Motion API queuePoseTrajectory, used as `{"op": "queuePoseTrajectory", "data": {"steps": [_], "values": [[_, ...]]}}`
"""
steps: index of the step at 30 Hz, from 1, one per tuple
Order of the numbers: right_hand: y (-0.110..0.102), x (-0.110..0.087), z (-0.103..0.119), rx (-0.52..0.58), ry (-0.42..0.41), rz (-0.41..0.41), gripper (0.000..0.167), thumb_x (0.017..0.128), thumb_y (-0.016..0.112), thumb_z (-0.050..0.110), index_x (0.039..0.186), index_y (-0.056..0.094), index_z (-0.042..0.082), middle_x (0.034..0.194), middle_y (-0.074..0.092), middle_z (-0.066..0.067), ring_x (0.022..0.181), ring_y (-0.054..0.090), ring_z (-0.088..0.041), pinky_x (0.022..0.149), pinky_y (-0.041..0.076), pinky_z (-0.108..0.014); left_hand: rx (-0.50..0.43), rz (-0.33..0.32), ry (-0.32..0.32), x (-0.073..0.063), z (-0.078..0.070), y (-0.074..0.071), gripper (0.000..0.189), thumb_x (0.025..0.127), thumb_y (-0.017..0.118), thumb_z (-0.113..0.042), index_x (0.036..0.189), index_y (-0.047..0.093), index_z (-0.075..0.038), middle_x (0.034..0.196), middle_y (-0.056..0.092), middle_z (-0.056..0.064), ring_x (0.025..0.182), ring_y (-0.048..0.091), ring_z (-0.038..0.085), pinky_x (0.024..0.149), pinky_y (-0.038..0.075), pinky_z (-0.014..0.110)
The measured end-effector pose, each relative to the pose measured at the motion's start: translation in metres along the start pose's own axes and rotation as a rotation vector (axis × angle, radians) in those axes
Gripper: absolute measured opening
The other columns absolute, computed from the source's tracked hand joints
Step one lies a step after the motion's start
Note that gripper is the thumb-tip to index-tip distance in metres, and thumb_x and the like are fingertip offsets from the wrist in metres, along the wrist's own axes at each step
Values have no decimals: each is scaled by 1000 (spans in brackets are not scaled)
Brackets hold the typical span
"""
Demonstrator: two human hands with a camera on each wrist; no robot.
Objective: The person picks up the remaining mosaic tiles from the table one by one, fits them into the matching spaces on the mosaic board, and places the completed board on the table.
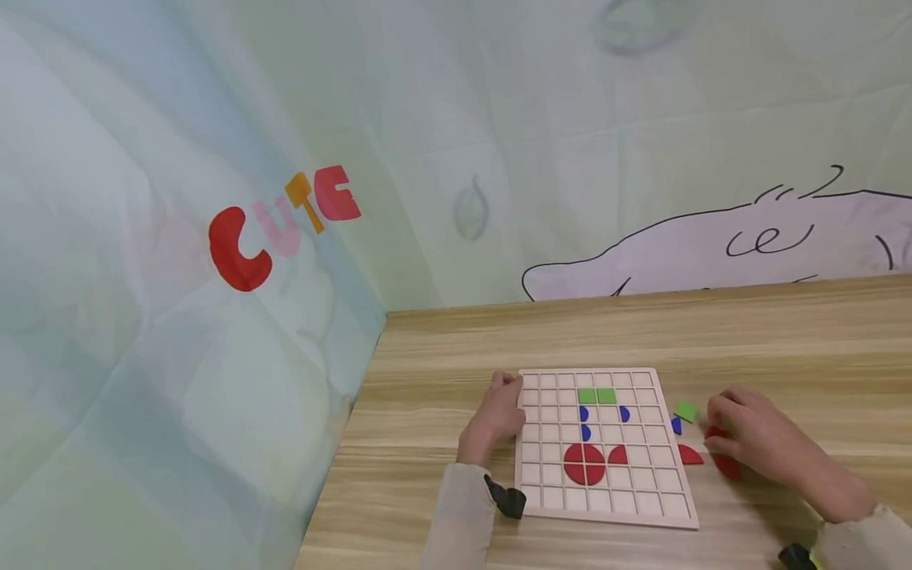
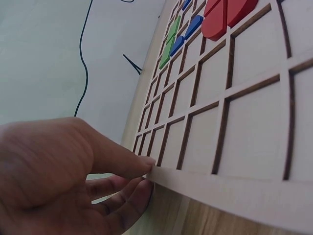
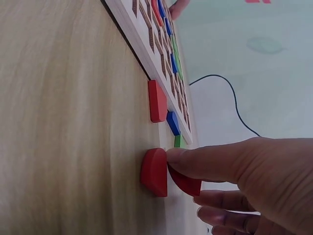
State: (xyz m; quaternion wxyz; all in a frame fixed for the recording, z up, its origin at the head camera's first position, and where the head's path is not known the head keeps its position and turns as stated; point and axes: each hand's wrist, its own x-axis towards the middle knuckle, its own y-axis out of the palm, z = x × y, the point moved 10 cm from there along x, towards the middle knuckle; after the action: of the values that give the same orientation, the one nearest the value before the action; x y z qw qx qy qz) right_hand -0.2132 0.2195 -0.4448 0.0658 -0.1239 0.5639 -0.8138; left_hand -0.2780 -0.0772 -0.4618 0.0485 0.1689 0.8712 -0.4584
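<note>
A pale wooden grid board [image 1: 606,519] lies on the table, its left edge pinched by my left hand [image 1: 504,410]. In the left wrist view the thumb [image 2: 139,165] presses that rim while the fingers curl at its side. On the grid are two green squares [image 1: 597,396], three small blue half-rounds [image 1: 625,414], a red circle [image 1: 584,464] of quarter pieces and a separate red quarter [image 1: 617,455]. Right of the board, my right hand [image 1: 758,435] pinches a red quarter piece [image 3: 188,185], partly hidden by the thumb. Another red quarter [image 3: 154,174] lies beside it.
Between board and right hand lie a loose green square [image 1: 685,412], a blue half-round [image 1: 676,427] and a red quarter [image 1: 689,454] next to the board's right edge. The wood-grain table [image 1: 442,340] meets a printed cloth backdrop [image 1: 427,158] behind and at left.
</note>
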Motion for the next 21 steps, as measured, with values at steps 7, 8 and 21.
{"op": "queuePoseTrajectory", "data": {"steps": [7,8,21], "values": [[-3,0,1,1,-14,4,29,67,85,19,67,56,23,89,57,-3,81,49,-23,71,44,-41,-2,4,0,0,1,0,60,91,47,3,149,32,-4,146,29,12,125,39,25,101,39,39],[-3,0,1,11,-17,7,27,68,85,19,67,58,24,89,57,-3,81,49,-23,71,44,-41,-2,4,2,0,0,1,60,91,47,3,149,32,-4,146,29,12,125,39,25,100,39,39],[-12,1,10,91,-17,2,12,76,78,19,72,68,25,92,61,-3,88,54,-26,78,46,-49,10,4,8,2,2,1,62,89,48,5,149,32,-4,146,28,12,120,41,24,95,40,37]]}}
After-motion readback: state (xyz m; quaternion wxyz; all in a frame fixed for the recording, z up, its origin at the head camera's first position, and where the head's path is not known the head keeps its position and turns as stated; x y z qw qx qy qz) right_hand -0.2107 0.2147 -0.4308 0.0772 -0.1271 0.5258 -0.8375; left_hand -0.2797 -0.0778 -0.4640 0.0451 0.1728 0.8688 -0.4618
